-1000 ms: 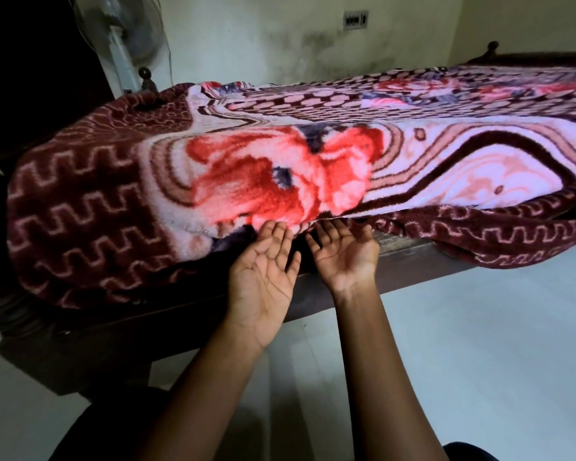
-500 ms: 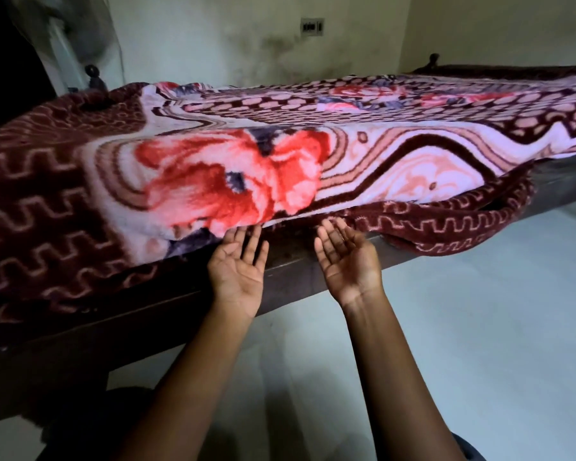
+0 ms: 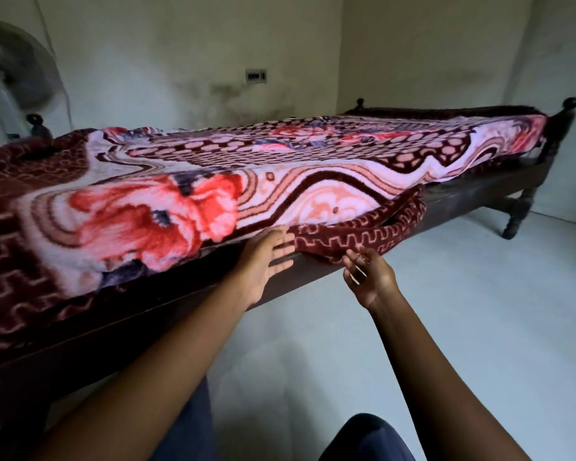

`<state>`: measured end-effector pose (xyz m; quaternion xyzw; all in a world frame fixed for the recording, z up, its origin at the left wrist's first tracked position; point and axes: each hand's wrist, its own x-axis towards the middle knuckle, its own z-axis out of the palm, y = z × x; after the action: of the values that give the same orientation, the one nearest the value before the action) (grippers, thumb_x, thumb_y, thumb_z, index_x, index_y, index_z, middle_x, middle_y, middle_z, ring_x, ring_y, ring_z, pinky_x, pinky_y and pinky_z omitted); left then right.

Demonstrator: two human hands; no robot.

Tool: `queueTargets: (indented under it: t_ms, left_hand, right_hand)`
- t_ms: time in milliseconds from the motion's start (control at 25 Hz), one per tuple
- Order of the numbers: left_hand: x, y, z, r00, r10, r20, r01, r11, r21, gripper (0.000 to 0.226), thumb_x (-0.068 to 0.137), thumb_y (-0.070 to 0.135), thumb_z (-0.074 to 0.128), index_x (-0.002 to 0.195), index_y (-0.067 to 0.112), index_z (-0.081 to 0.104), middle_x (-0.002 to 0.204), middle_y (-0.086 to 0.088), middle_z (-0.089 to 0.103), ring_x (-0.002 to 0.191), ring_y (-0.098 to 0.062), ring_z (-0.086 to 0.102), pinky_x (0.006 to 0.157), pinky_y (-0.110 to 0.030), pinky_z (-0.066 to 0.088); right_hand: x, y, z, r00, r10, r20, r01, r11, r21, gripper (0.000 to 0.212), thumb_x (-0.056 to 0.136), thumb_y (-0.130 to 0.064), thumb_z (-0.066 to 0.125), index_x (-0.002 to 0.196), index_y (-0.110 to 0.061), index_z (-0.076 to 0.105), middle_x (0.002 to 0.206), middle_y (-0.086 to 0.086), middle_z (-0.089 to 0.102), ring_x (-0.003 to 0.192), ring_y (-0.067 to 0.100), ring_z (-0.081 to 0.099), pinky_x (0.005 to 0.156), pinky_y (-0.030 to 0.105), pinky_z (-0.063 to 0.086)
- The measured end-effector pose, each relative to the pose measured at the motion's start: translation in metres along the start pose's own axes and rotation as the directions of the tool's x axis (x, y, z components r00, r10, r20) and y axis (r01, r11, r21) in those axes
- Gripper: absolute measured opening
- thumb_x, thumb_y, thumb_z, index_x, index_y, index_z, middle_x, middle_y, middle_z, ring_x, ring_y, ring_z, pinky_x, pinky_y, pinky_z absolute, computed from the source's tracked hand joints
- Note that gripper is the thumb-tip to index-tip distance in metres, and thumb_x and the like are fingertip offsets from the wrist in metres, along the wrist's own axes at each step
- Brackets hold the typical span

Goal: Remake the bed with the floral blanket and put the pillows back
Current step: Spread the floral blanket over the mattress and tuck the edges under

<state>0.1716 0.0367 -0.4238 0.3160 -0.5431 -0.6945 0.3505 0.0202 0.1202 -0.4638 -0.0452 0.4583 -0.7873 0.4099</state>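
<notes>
Two hands: both released, grasping nothing, low at the near side of the bed (image 3: 479,189).
Left hand (image 3: 270,257): flat, fingers straight and spread, tips touching the lower edge of the blanket (image 3: 280,154) beside the maroon border (image 3: 363,227).
Right hand (image 3: 369,277): palm up, fingers loosely curled, just beneath the sagging border; touching it or not, cannot tell.
Blanket: spread over the whole bed top, left end to far right end; smooth across the middle, draped down the near side at left.
Border: maroon with zigzag lines, hanging out in a loose loop along the near side, right of the hands.
Bed: dark wooden frame, near rail bare below the blanket, knobbed posts at the corners.
Pillows: none in view.
Done, by the look of it: blanket laid out and roughly squared on the bed.
Remaining: loose loop to be tucked or smoothed; pillows to be fetched and set at one end.
Progress: likely well along on the blanket, nothing yet on the pillows.
Next move, as a guess: lifting the sagging border and pushing it in under the bedding, working rightward.
Risk: plush fabric thick and heavy, apt to slide out again if tucked shallowly.
Surroundings: fan (image 3: 10,71) at far left, socket (image 3: 256,75) on the far wall, pale floor (image 3: 446,311) at right.
</notes>
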Motion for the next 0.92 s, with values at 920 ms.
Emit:
queueTargets:
  t_ms: [920]
  left_hand:
    - [0.083, -0.054, 0.108, 0.890, -0.444, 0.103, 0.450, 0.820, -0.354, 0.052, 0.081, 0.047, 0.063, 0.118, 0.014, 0.046, 0.128, -0.014, 0.050, 0.121, -0.024, 0.048, 0.097, -0.036, 0.037]
  right_hand:
    - [0.117, 0.003, -0.019, 0.999, -0.039, 0.027, 0.033, 0.984, 0.178, 0.013, 0.087, -0.014, 0.044, 0.081, -0.018, 0.054, 0.082, -0.001, 0.057, 0.070, 0.009, 0.052, 0.064, 0.021, 0.039]
